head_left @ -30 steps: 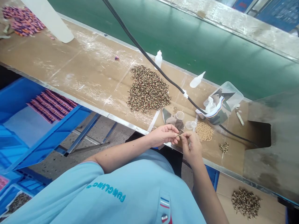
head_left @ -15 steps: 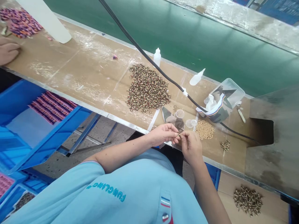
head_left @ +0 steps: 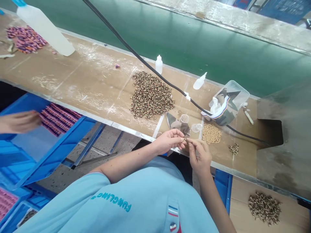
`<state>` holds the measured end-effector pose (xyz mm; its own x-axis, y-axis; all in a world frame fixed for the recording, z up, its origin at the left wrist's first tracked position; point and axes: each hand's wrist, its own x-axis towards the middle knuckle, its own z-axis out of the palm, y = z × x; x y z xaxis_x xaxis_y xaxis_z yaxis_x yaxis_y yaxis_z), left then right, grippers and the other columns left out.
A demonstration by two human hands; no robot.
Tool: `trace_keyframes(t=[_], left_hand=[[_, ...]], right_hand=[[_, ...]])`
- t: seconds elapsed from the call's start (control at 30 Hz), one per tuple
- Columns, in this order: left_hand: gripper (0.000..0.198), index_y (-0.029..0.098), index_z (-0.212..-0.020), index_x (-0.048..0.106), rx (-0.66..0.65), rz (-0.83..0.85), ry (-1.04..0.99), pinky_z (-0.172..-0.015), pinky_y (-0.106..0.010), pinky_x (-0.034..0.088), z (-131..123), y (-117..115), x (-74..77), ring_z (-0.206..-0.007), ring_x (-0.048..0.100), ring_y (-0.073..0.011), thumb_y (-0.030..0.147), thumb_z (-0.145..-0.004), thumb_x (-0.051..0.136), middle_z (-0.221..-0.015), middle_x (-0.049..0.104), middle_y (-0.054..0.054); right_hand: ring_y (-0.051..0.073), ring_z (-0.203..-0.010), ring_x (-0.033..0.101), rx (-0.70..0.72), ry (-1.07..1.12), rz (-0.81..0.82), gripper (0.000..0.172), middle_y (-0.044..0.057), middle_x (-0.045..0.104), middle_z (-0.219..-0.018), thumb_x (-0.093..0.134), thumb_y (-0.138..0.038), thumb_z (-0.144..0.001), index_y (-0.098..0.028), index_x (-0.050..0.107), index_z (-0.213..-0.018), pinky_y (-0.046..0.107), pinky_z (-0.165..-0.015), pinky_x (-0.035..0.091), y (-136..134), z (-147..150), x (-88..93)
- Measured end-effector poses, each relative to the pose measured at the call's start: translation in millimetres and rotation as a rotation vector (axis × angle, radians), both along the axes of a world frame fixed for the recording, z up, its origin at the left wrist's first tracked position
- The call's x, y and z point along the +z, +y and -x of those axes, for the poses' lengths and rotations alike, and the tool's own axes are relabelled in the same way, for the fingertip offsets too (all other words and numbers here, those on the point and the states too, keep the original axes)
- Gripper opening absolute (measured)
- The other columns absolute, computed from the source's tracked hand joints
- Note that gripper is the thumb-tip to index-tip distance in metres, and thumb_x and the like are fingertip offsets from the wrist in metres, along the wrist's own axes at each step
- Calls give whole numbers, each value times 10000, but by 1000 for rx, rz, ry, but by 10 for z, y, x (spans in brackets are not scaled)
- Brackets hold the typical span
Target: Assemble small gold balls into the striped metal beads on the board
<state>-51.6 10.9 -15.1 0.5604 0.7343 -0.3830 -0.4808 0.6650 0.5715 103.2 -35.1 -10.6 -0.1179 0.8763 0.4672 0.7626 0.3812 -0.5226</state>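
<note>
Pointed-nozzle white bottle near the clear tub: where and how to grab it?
By the wide body of the white bottle, pinched across its width from above. It seems to lie on its side, the thin nozzle slanting towards the green surface and offering little to hold. The black cable crosses on the person's side, so a low approach from there may snag.

I have my bare left hand (head_left: 170, 142) and bare right hand (head_left: 200, 155) pinching close together, bare left forearm (head_left: 127, 163) slanting inward.
</note>
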Motion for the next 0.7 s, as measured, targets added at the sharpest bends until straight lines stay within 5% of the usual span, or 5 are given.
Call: trace_keyframes(t=[0.2, 0.47, 0.7], left_hand=[[396, 124, -808, 507, -10, -30, 48, -553, -201, 471, -18, -15, -19, -544, 615, -91, 293, -604, 801, -615, 642, 7], [380, 124, -855, 526, -12, -134, 87, -565, -199, 469, -14, -54, -10, -552, 594, -77, 342, -658, 768, -646, 628, 9], [269, 147, -862, 512, -8, -458, 226, -656, -214, 498, -42, -151, -22, -644, 600, -81, 372, -792, 640, -718, 603, -3]], right_hand=[[165, -907, 597, 24, 5, -18, 346, 52, 641, -988, 492, -167, -887, -267, 592, -1203, 331, -788, 480, -141, 20, -79], [166, -953, 594, 4, 121, 63, 277, 65, 623, -1018, 478, -191, -896, -238, 632, -1122, 325, -810, 505, -145, -8, -37], [101, -620, 530, -136, 203, 83, 121, 25, 609, -859, 595, -271, -845, -206, 628, -941, 262, -608, 493, -192, 51, -22]])
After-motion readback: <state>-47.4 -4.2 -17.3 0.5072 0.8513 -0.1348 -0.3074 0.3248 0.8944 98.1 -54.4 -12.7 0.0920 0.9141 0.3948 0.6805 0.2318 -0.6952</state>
